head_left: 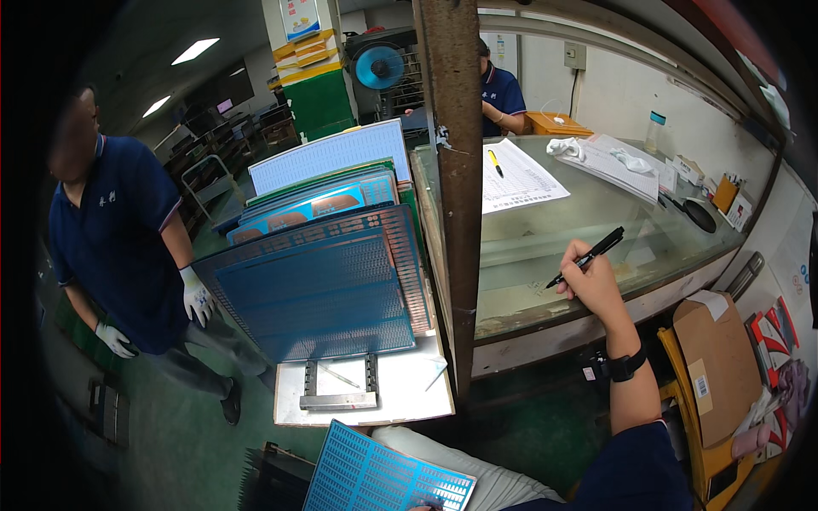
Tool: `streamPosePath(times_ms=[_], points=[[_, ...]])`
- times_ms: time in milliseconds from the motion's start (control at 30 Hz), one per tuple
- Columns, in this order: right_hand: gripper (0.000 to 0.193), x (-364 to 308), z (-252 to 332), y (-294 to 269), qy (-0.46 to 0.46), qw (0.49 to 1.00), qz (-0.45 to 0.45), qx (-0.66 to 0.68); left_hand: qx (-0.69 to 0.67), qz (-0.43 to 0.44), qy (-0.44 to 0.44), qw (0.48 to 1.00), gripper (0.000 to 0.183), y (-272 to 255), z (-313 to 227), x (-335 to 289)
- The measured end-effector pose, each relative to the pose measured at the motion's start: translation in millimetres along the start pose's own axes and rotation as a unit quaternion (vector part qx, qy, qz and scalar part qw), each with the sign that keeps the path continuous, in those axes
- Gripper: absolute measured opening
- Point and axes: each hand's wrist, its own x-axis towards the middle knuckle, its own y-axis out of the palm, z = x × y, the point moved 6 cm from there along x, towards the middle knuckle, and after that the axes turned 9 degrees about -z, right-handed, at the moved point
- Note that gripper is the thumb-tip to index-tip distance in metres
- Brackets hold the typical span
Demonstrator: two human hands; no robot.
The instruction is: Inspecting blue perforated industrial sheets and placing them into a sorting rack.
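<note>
My right hand [588,278] is closed around a black marker pen [603,249], its tip pointing down at the near part of the glass-topped table [545,234]. A blue circuit board panel [366,473] with rows of small copper-coloured patterns lies tilted over my lap. At the panel's lower edge only a bit of my left hand [421,508] shows, gripping it; the rest is out of the picture. In front of my lap, a large dark blue panel [315,289] leans upright against several more panels, on a white board [400,404] with a metal stop [339,400].
A rusty post [456,213] stands between panels and table. The table bears printed sheets [520,179], a yellow pen [495,163] and crumpled white cloths. Cardboard [716,366] stands at right. A gloved person [119,230] is at left; another [503,94] sits behind the table.
</note>
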Motion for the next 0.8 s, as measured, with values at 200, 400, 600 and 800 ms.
streamPosePath(times_ms=[200,400,600,800], points=[[0.008,-0.6,1.9,-1.0,-0.006,1.0,-0.002,-0.01,0.001,-0.004,0.005,1.0,0.025,-0.4,-2.2,-1.2],[0.009,-0.7,0.3,0.3,-0.003,1.0,-0.007,0.005,0.007,-0.003,0.006,1.0,0.026,-0.6,-3.4,-0.8],[0.008,1.7,1.3,-0.7,-0.004,1.0,-0.015,-0.004,0.001,-0.001,0.006,1.0,0.026,-0.5,-2.8,0.8],[0.007,3.2,0.8,-0.8,-0.003,1.0,-0.024,-0.006,-0.015,-0.003,0.011,1.0,0.026,-0.6,-4.9,0.0]])
